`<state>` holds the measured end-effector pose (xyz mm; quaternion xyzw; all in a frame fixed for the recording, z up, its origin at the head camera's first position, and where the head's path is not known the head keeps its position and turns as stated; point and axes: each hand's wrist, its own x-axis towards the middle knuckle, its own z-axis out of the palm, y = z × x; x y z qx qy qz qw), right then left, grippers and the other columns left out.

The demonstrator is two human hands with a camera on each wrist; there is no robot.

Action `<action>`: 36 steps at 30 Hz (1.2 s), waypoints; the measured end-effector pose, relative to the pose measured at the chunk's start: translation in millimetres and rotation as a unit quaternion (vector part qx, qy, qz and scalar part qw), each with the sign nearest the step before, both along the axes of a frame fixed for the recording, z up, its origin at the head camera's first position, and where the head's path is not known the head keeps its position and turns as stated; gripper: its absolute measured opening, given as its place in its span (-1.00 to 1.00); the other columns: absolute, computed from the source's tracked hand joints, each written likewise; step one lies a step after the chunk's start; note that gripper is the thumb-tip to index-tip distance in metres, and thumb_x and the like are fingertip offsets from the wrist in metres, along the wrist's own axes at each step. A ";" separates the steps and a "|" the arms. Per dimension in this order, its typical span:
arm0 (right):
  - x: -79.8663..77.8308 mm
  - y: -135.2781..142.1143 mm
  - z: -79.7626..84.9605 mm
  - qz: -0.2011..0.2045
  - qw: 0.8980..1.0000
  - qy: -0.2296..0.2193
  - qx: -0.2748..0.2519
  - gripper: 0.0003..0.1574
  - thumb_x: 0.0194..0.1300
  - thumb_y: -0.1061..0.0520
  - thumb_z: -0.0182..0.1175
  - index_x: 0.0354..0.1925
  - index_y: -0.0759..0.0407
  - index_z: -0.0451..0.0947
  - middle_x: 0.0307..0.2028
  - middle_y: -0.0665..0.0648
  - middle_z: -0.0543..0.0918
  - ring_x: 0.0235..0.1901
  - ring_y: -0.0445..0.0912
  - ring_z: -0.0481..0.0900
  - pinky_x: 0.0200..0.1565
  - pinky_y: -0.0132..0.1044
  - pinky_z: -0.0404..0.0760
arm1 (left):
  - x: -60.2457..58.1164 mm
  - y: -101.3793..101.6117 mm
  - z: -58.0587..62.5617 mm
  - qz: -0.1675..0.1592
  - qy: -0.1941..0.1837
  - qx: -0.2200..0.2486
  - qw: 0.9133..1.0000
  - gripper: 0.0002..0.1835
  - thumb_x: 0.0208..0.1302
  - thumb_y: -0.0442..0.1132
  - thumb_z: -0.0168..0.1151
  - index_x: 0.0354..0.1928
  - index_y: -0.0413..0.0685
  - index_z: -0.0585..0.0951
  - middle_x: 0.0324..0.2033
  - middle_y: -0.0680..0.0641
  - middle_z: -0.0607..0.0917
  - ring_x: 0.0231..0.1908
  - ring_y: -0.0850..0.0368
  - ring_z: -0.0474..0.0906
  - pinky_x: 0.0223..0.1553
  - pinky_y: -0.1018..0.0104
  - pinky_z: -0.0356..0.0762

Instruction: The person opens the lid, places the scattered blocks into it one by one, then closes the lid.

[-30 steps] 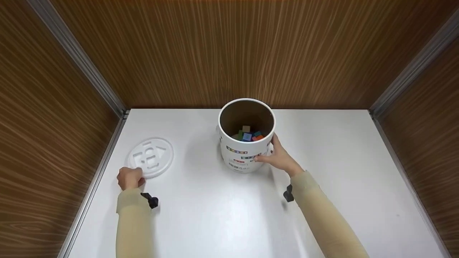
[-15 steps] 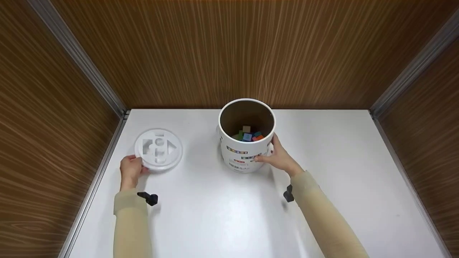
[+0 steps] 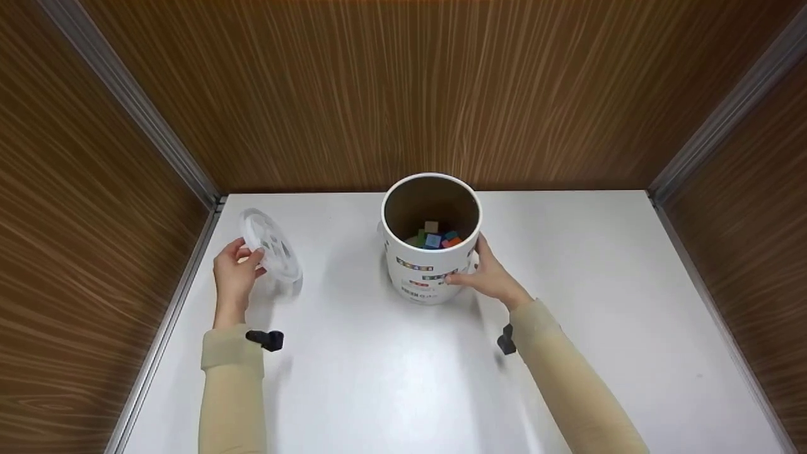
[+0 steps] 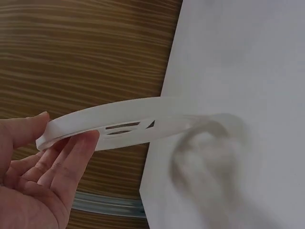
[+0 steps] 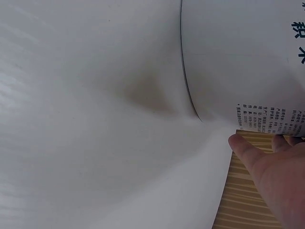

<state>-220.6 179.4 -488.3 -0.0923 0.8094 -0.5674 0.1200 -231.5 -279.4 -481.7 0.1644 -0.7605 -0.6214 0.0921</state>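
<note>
My left hand (image 3: 234,272) pinches a round white lid (image 3: 275,251) with shaped cutouts by its near-left edge. The lid is raised and steeply tilted at the left side of the table, its shadow falling below it. In the left wrist view the thumb lies on one face of the lid (image 4: 109,114) and the fingers on the other. A white bucket (image 3: 413,268) with printed labels stands upright, its top uncovered. Inside it lie several coloured toy blocks (image 3: 434,241). My right hand (image 3: 495,279) grips the bucket's right side, thumb toward the front, fingers partly hidden behind.
The white tabletop (image 3: 378,378) has a brown wood-grain panel (image 3: 435,94) at the back and similar panels on both sides. Metal rails (image 3: 170,315) run along the side edges. A black wrist mount (image 3: 265,340) sits on the left sleeve, another (image 3: 506,340) on the right.
The lid lay nearly flat at the left; my left hand has lifted and tipped it up steeply, moving slightly away from me. The right hand and bucket have stayed in place.
</note>
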 end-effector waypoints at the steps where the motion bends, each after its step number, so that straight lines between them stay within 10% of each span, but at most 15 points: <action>1: -0.1 -0.5 -0.3 0.001 1.000 0.001 -0.001 0.50 0.06 0.05 0.52 0.56 -0.01 -0.38 0.54 0.15 -0.17 0.50 0.12 -0.25 0.36 0.38 -0.20 | 0.0 1.8 2.8 -0.001 0.007 -0.012 1.000 -0.46 0.40 -0.33 0.16 0.37 -0.28 0.34 -0.16 -0.13 0.51 -0.26 0.18 0.57 -0.23 0.41 0.68; 12: -0.1 0.5 -1.7 0.002 1.000 -0.005 -0.006 0.50 0.07 0.03 0.52 0.55 0.01 -0.40 0.54 0.17 -0.18 0.50 0.12 -0.26 0.36 0.37 -0.15 | -0.4 36.7 38.9 -0.047 0.150 -0.157 0.975 -0.53 0.33 -0.36 0.26 0.26 -0.28 0.50 -0.15 -0.24 0.63 -0.14 0.01 0.57 -0.23 0.50 0.53; 20: -0.6 2.6 -2.9 0.002 1.000 0.007 -0.006 0.51 0.06 0.07 0.53 0.55 0.04 -0.39 0.53 0.20 -0.15 0.49 0.14 -0.24 0.36 0.37 -0.13 | -2.4 75.6 66.8 -0.127 0.260 -0.228 0.930 -0.56 0.33 -0.34 0.27 0.22 -0.28 0.54 -0.23 -0.23 0.62 -0.21 0.04 0.55 -0.24 0.40 0.53; 30: -1.2 1.0 -1.2 -0.007 1.000 -0.002 0.006 0.53 0.03 0.03 0.54 0.56 0.00 -0.38 0.53 0.16 -0.15 0.50 0.13 -0.23 0.38 0.34 -0.17 | 4.1 119.9 88.1 -0.216 0.309 -0.263 0.888 -0.54 0.30 -0.26 0.29 0.24 -0.15 0.56 -0.09 -0.15 0.63 -0.11 0.07 0.60 -0.08 0.28 0.66; 36: -15.0 7.7 -29.8 -0.018 1.000 0.006 0.011 0.56 -0.02 -0.06 0.57 0.55 -0.20 -0.39 0.53 0.05 -0.14 0.50 0.08 -0.23 0.37 0.35 -0.14 | 2.5 139.5 88.0 -0.260 0.336 -0.283 0.860 -0.55 0.22 -0.26 0.36 0.18 -0.09 0.62 -0.15 -0.06 0.66 -0.13 0.14 0.59 -0.06 0.32 0.62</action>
